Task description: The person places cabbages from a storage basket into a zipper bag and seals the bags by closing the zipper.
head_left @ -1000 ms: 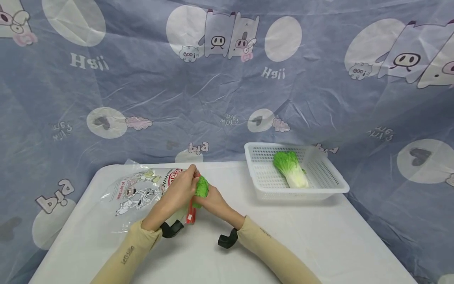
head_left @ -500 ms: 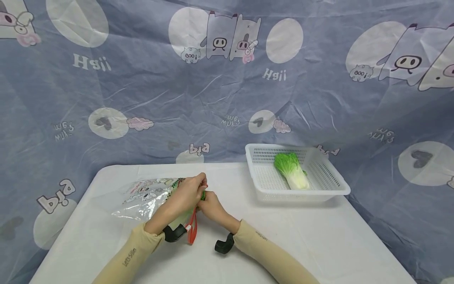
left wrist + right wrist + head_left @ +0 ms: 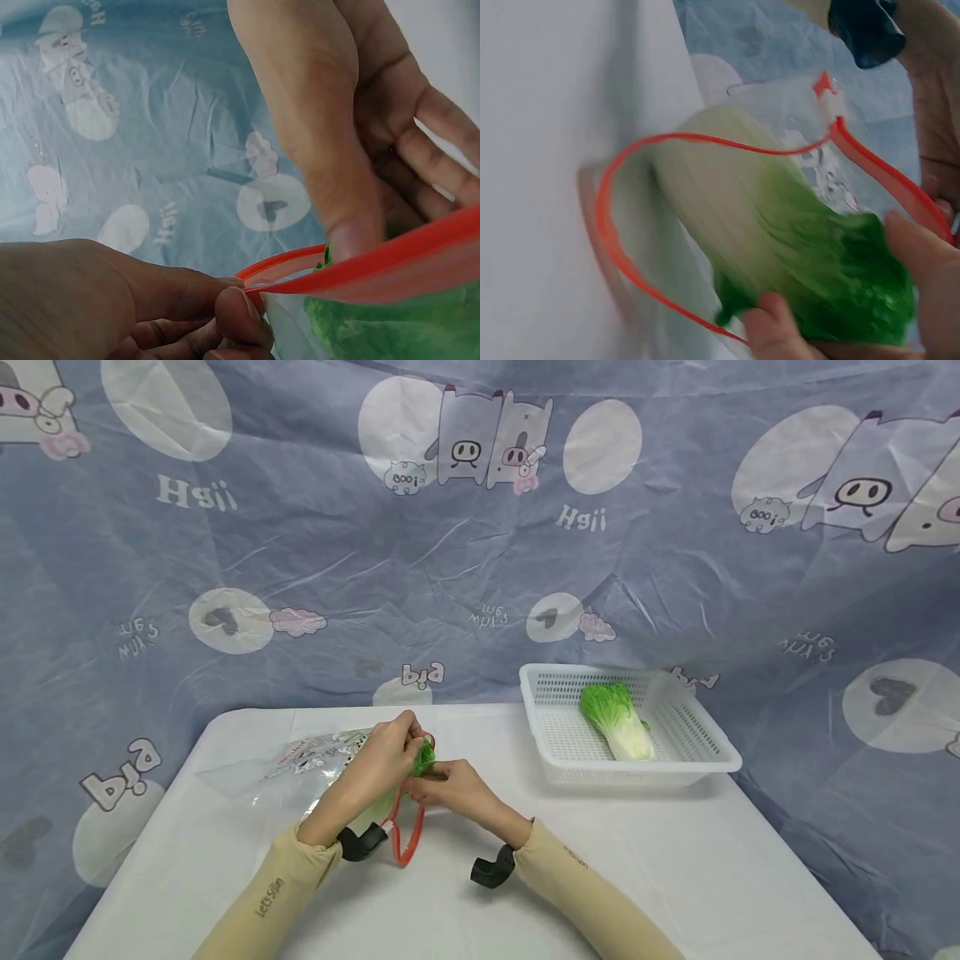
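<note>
Pinching the red rim (image 3: 435, 240) of a clear printed bag (image 3: 318, 764), the left hand (image 3: 378, 764) has its thumb and forefinger clamped together on that edge near the mouth. The bag lies on its side on the white table (image 3: 450, 914), and its rim gapes in a loop around a cabbage (image 3: 772, 225), pale stalk end deeper inside, green leafy end at the opening. Touching that leafy end is the right hand (image 3: 459, 789), its thumb and fingers spread apart and fairly straight, with leaves between them; how hard they press I cannot tell. A black piece sits at each wrist, just below the cuffs of beige sleeves (image 3: 592, 893). Well to the right, near the table's far edge, a white slotted basket (image 3: 637, 766) holds a second cabbage (image 3: 617, 722), tilted, leaves toward the back. Behind the table hangs a blue-grey pig-print cloth (image 3: 315, 543).
</note>
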The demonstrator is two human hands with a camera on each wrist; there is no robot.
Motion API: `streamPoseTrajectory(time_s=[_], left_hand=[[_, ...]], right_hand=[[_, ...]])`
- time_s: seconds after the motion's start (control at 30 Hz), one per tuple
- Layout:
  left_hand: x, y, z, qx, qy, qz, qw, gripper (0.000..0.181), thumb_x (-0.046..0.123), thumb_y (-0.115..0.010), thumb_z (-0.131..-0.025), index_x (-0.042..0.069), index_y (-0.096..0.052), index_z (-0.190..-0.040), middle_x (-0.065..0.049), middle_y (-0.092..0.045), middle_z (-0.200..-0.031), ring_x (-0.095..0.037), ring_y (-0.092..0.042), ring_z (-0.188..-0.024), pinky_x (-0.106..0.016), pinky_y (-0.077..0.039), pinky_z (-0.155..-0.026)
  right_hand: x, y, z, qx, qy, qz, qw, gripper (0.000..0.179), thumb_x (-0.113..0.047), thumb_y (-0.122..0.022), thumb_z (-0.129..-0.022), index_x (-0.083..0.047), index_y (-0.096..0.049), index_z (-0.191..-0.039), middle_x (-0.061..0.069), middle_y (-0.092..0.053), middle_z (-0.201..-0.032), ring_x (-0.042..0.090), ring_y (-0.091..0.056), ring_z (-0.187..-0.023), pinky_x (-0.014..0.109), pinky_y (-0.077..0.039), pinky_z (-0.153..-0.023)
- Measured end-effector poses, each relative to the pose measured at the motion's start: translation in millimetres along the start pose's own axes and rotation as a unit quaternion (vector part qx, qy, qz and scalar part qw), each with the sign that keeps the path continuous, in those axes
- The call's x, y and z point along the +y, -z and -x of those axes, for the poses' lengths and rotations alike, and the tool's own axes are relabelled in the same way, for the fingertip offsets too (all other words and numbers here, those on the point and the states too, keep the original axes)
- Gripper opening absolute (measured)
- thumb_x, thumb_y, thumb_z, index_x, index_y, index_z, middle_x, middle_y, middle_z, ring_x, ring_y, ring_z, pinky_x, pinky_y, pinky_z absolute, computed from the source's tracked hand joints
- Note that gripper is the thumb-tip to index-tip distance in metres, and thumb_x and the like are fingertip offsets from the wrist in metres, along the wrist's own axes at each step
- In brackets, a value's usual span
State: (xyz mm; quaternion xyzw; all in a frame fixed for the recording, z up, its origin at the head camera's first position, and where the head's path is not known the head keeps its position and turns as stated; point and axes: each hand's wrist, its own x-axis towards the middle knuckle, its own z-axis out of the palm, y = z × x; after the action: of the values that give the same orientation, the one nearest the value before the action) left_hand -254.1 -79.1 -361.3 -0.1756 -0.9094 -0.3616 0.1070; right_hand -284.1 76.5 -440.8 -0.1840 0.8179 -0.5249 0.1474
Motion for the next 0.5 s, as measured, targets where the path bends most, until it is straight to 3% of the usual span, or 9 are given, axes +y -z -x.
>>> streamPoseTrajectory(time_s=[0.1, 0.2, 0.33, 0.5], left_hand=[[-0.6, 2.9, 0.3, -0.005, 0.004, 0.012, 0.9999, 0.006, 0.004, -0.054, -0.096, 0.001, -0.057, -0.092, -0.003, -0.055, -0.065, -0.009, -0.040, -0.048, -0.021, -0.031, -0.044], [-1.1, 4.4, -0.1, -0.009, 0.007, 0.015, 0.9998, 0.007, 0.005, -0.053, -0.097, 0.001, -0.056, -0.093, -0.003, -0.054, -0.064, -0.009, -0.041, -0.047, -0.021, -0.032, -0.044], [-0.9, 5.8, -0.5, -0.010, 0.013, 0.016, 0.9997, 0.007, 0.005, -0.052, -0.097, 0.001, -0.056, -0.093, -0.003, -0.053, -0.063, -0.010, -0.041, -0.048, -0.022, -0.032, -0.044], [0.0, 7.0, 1.2, -0.013, 0.011, 0.014, 0.9998, 0.007, 0.005, -0.053, -0.097, 0.001, -0.056, -0.093, -0.003, -0.052, -0.064, -0.010, -0.042, -0.049, -0.022, -0.033, -0.045]], right_hand=[[-2.1, 11.3, 3.7, -0.051, 0.001, 0.024, 0.9984, 0.028, -0.031, -0.071, -0.087, -0.005, -0.074, -0.097, 0.010, -0.074, -0.088, 0.019, -0.071, -0.077, 0.037, -0.058, -0.074], [-0.1, 20.5, 4.2, -0.068, -0.007, 0.041, 0.9968, 0.024, -0.024, -0.069, -0.088, 0.000, -0.070, -0.089, 0.019, -0.071, -0.083, 0.019, -0.068, -0.064, 0.045, -0.058, -0.070], [6.3, 26.8, -0.7, -0.021, 0.000, 0.090, 0.9957, 0.019, -0.021, -0.071, -0.087, -0.004, -0.062, -0.087, 0.019, -0.069, -0.075, 0.013, -0.061, -0.052, 0.048, -0.057, -0.063], [17.3, 25.2, -8.5, 0.042, 0.036, 0.122, 0.9910, 0.024, -0.016, -0.073, -0.085, -0.007, -0.056, -0.100, 0.009, -0.067, -0.073, 0.012, -0.061, -0.051, 0.030, -0.052, -0.052]])
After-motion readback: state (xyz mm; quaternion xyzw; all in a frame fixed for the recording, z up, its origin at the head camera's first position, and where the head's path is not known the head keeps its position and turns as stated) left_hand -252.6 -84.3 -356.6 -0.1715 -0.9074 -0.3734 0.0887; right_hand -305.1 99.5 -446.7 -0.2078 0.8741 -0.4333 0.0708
